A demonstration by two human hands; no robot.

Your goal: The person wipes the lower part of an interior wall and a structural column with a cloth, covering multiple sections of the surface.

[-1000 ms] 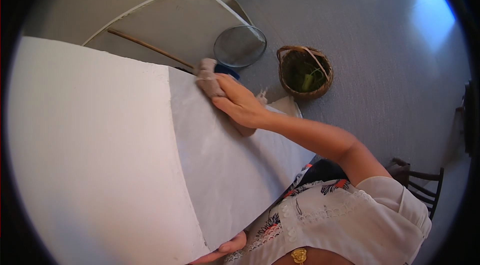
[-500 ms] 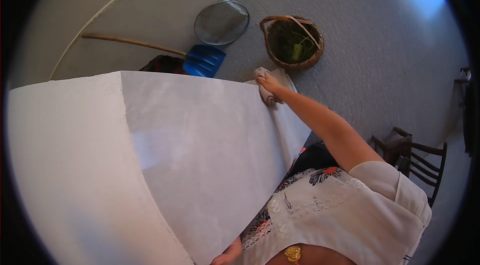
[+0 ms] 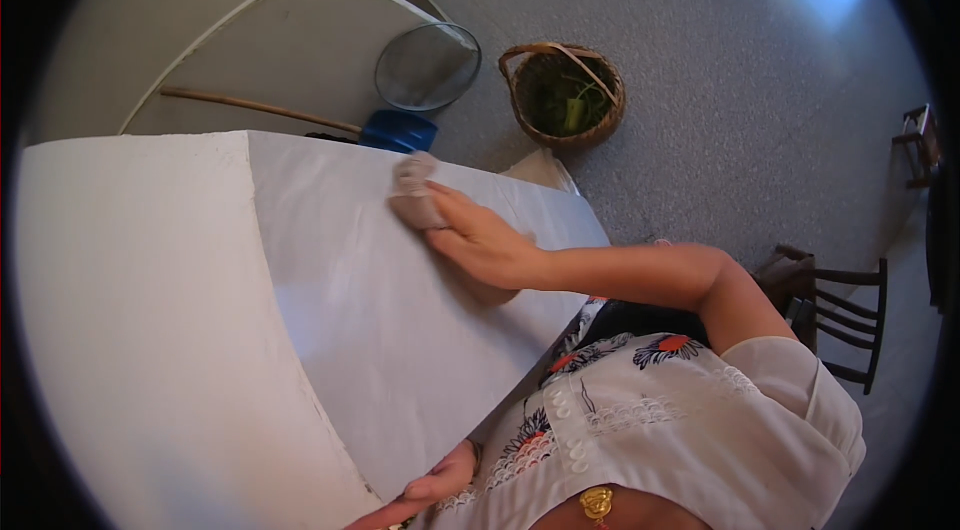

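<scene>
Beige cloth [image 3: 412,200], one, bunched in your right hand [image 3: 490,248].
Grip clamped on the cloth, set against the pale grey surface [image 3: 360,330] near its far edge. Your left hand [image 3: 445,478]: at the near edge; grip cannot be told. Beyond: blue shovel [image 3: 398,133]; wicker basket [image 3: 585,140] holding greens [image 3: 573,113].

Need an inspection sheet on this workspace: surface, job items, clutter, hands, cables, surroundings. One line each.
Surface: smooth pale-grey panel, meeting a matte white panel along a rough edge.
Job items: bunched beige-grey cloth over the grey panel, slightly blurred.
Clutter: blue shovel with a long wooden handle, round grey disc-shaped item and brown woven basket holding greens, all beyond the panels.
Hands: right hand grips the cloth; left hand at the near edge, grip unclear.
Cables: nothing seen.
Surroundings: speckled grey floor, dark slatted chair at right.
</scene>
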